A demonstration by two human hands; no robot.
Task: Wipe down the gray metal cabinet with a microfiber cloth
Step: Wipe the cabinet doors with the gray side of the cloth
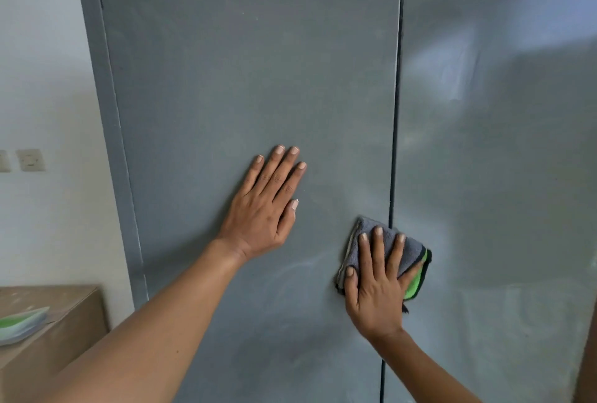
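Pressing cloth (384, 250) against cabinet (245, 63)

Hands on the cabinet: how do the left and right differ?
The left hand lies bare on the left door; the right hand presses a cloth over the door seam. The left sits higher than the right. Both are flat, fingers straight.

White wall (38, 79), wall sockets (30, 160), brown box (64, 331)

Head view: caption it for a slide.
Right hand presses folded cloth over cabinet door seam; left hand braces flat.
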